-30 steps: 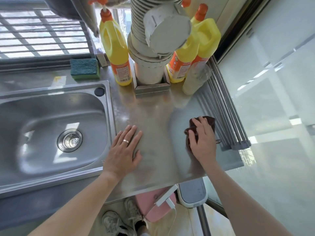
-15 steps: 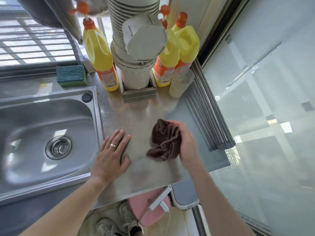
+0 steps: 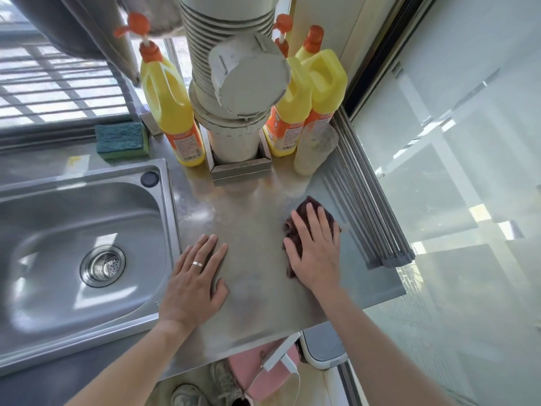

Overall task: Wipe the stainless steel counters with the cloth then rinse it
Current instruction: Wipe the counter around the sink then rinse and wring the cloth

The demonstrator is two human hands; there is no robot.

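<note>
A dark brown cloth [image 3: 304,212] lies crumpled on the stainless steel counter [image 3: 251,218], right of the sink. My right hand [image 3: 314,250] presses flat on top of it, fingers spread, covering most of it. Resting palm down on the bare counter is my left hand [image 3: 194,276], with a ring on one finger, just right of the sink's rim. The steel sink [image 3: 164,206] fills the left side, its drain strainer [image 3: 102,268] in the basin floor.
Yellow detergent bottles [image 3: 169,112] [image 3: 319,83] flank a ribbed grey pipe [image 3: 231,83] at the back. A cloudy plastic cup [image 3: 314,148] stands beside them. A green sponge [image 3: 121,140] lies behind the sink. A rolled steel drying rack [image 3: 369,206] runs along the counter's right edge.
My right hand slid the cloth left toward the counter's middle, then back right, and now lies flat on it. The left hand stayed planted on the counter.
</note>
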